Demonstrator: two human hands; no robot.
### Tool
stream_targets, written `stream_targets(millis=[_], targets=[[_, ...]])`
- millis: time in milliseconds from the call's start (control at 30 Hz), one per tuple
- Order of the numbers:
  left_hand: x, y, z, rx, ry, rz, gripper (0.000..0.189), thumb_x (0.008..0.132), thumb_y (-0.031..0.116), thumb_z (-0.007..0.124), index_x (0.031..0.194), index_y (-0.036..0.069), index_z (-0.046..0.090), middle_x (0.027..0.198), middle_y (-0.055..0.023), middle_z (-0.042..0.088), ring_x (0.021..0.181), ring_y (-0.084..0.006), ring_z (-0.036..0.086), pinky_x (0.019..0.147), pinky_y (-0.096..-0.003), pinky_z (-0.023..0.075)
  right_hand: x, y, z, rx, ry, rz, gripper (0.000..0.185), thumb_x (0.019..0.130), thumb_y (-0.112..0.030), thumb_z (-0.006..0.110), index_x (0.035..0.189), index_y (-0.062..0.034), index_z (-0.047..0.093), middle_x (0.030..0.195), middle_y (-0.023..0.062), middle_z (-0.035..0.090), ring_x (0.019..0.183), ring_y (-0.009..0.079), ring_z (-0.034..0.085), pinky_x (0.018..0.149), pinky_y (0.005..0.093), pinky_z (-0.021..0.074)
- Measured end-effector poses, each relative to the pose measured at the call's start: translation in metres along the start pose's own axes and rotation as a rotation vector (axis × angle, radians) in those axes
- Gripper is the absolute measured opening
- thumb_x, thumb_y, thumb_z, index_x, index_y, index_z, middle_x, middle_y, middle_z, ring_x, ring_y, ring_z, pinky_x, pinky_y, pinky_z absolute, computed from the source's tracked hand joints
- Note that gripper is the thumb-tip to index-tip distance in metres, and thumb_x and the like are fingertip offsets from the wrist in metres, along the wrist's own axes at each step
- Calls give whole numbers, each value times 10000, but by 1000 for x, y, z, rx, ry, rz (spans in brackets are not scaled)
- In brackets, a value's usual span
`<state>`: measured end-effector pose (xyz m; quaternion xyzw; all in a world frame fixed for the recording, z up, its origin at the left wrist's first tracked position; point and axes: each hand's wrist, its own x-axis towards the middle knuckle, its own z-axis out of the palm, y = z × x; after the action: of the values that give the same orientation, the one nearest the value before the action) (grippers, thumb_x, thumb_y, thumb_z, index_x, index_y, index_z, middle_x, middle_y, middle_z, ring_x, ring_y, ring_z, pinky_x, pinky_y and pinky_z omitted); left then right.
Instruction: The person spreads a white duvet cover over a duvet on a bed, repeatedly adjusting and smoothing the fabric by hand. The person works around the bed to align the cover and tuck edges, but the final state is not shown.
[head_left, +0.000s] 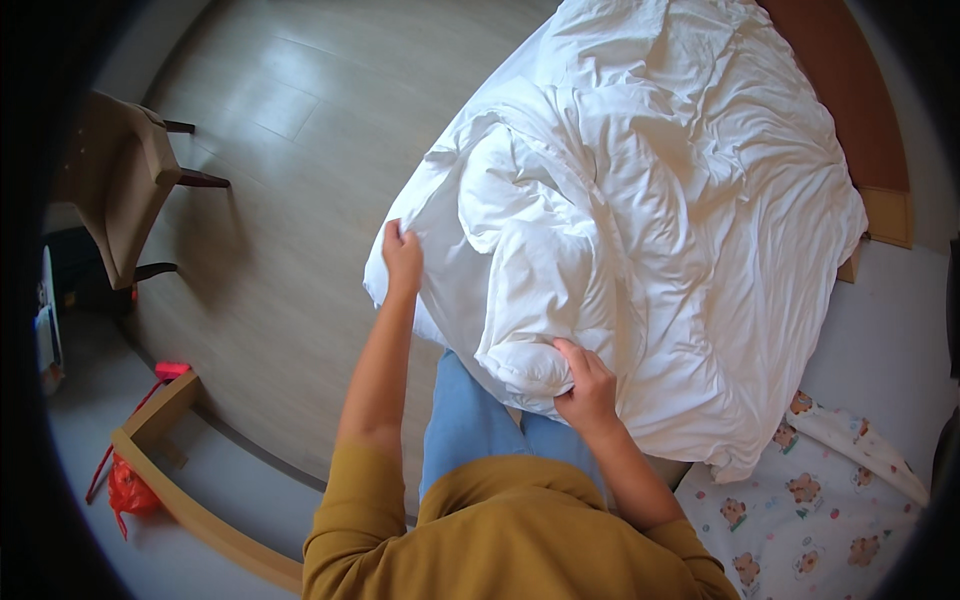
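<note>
White bedding lies rumpled across a bed before me. It looks like a duvet cover (690, 225), with a puffy white duvet (544, 277) showing at its turned-back near-left side. My left hand (404, 259) pinches the thin cloth edge of the cover over the floor side. Closer to my body, my right hand (589, 386) grips the duvet at a bulging near end, thumb and fingers closed on the fabric. The cloth between my hands lies in loose folds against my jeans. How far the duvet reaches inside the cover is hidden.
A beige upholstered chair (135, 180) stands on the wood-look floor (300, 225) at left. Lower left is a wooden frame (202, 517) with a red plastic bag (131, 487) hanging. A bear-patterned sheet (810, 517) lies lower right. A brown headboard (847, 82) borders the bed's right.
</note>
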<state>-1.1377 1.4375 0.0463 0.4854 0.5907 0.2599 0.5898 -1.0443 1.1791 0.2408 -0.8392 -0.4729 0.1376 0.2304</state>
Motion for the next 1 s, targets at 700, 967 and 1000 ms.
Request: stream_targets(millis=[700,967,1000], targets=[[-75,-41,-53,623,72,493,662,661,146,769,1225,67,432,1182,-185,455,1013,-350,507,828,-401,442,28,-4,90,-127,-203,27,474,663,-101,674,1115,-77,533,995,86,606,893,298,588,716,396,503],[-15,-18,-50,508,35,197,360,736,117,721,1037,100,526,746,-29,561,652,-142,549,644,-282,431,30,-22,69,-64,-79,-39,457,667,-46,652,1112,-65,553,990,105,627,887,303,605,712,382,504],[-22,-13,-61,341,27,174,251,758,79,688,931,80,506,770,-5,520,679,-87,476,617,-236,397,32,-24,68,-55,-61,-46,457,664,-39,650,1110,-64,554,985,107,628,884,304,606,713,381,503]])
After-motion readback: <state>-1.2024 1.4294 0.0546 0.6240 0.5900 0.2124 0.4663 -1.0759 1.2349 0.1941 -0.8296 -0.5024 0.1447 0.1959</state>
